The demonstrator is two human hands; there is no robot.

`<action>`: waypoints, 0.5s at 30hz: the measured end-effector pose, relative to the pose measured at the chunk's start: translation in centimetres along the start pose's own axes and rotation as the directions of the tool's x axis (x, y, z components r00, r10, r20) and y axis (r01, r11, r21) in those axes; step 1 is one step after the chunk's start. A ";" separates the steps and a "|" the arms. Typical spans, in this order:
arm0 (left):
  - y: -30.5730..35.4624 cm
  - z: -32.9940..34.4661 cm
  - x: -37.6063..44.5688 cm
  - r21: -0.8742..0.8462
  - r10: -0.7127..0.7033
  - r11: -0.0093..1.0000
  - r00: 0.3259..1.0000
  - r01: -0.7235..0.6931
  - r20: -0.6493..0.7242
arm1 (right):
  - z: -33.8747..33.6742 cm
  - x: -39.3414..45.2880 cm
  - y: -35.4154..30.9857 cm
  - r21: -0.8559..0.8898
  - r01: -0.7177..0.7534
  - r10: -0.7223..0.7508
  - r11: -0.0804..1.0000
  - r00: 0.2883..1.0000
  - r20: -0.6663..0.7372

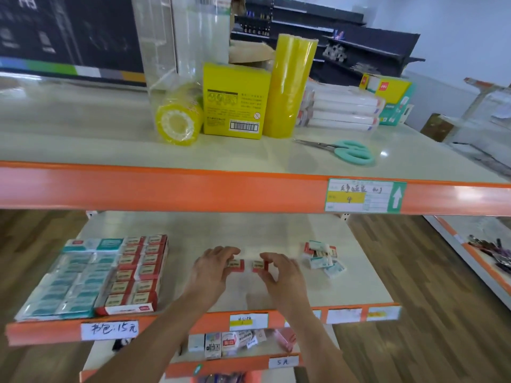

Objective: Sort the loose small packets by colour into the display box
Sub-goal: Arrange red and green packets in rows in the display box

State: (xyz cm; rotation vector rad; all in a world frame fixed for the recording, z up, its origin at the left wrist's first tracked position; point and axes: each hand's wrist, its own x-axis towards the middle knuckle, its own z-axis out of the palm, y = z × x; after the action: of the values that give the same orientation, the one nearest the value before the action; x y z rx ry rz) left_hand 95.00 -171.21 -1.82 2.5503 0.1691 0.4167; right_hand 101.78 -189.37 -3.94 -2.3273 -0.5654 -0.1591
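The display box lies at the left of the middle shelf, with teal packets in its left columns and red packets in its right columns. My left hand pinches a red packet on the shelf surface. Just to its right, my right hand pinches a second red packet. The two packets sit side by side, a small gap apart. A loose pile of red and teal packets lies further right on the same shelf.
The upper shelf overhangs the work area and carries yellow tape rolls, a yellow box, white packs and teal scissors. A lower shelf holds assorted small boxes. Another shelf stands at the right.
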 end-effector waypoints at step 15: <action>-4.8 -4.5 -1.3 0.024 -0.113 0.993 0.993 0.113 -0.017 | 4.7 1.8 -4.9 0.054 0.055 -0.061 0.997 0.991 0.116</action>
State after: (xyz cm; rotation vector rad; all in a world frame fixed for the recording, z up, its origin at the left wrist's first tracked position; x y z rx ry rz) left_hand 92.16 -165.20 -1.09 2.5479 0.3248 0.3927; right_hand 101.04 -182.36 -3.78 -2.2830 -0.6887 -0.0340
